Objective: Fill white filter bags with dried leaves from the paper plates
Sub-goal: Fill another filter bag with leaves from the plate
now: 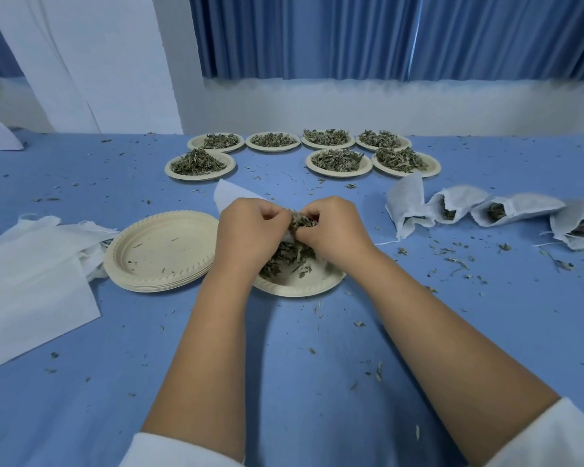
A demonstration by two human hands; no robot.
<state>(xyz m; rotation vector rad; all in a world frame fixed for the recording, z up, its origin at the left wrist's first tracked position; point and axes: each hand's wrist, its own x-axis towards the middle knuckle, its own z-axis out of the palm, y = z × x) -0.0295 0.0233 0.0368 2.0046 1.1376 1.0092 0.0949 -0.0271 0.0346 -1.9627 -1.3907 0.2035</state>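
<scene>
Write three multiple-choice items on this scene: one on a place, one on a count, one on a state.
1. The stack of empty plates lies where from the near plate? A left B right C behind
2. How many far plates hold heaped leaves? A three B seven C ten
3. The left hand and right hand are: A flat on the table B lifting the stack C pinching a filter bag of leaves

1 A: the stack sits off the near plate's left rim.
2 B: four in the back row, three in front.
3 C: both hands' curled fingers meet at the bag's leafy mouth.
</scene>
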